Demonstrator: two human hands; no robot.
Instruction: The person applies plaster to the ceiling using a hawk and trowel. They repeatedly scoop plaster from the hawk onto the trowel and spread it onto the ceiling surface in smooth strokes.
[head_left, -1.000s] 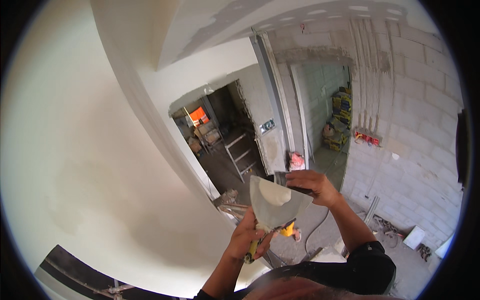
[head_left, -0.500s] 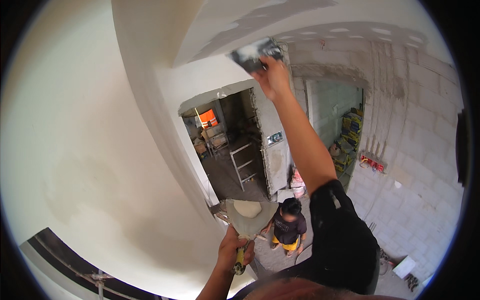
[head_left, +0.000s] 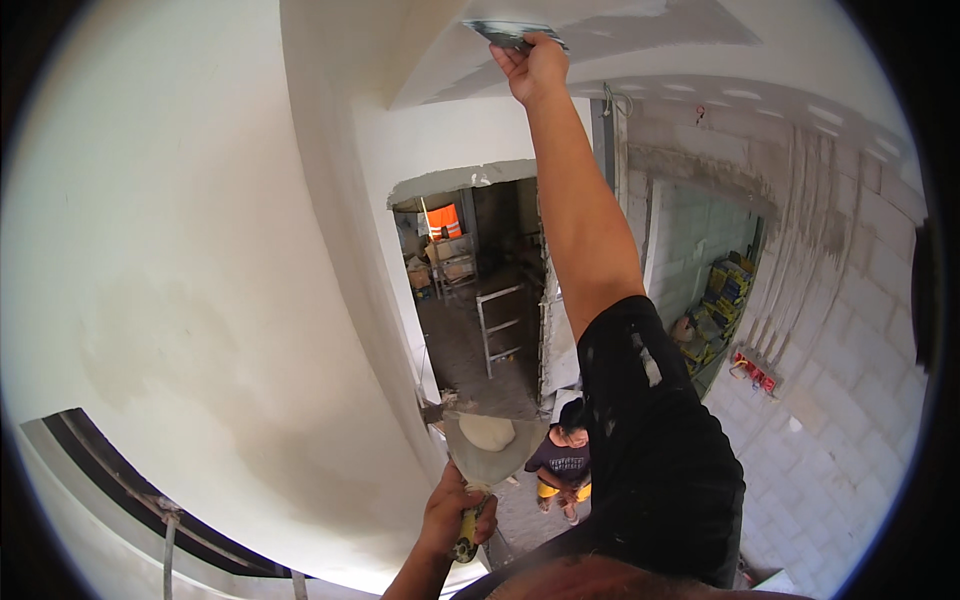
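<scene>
My right hand (head_left: 538,68) is stretched high overhead, its fingers closed on a flat plastering trowel (head_left: 505,36). The trowel's blade lies against the ceiling (head_left: 610,45), at a darker grey patch of plaster. Low in front of me, my left hand (head_left: 455,510) grips the yellow-and-black handle of a wide putty knife (head_left: 462,460). On that broad blade rests a rounded lump of pale plaster (head_left: 486,433). Beside my left arm rises a smooth cream wall (head_left: 200,270) with damp-looking darker patches.
Below stands a person in a dark shirt (head_left: 562,458), partly hidden by my arm. A doorway shows a metal ladder frame (head_left: 486,335) and an orange vest (head_left: 443,222). Stacked bags (head_left: 722,300) stand behind an opening at right. Red electrical boxes (head_left: 754,372) sit in the block wall (head_left: 850,400).
My right hand has moved the trowel upward, from the wall's top edge onto the ceiling. The left hand still holds the loaded putty knife, slightly lower. The person below has brought their hands together.
</scene>
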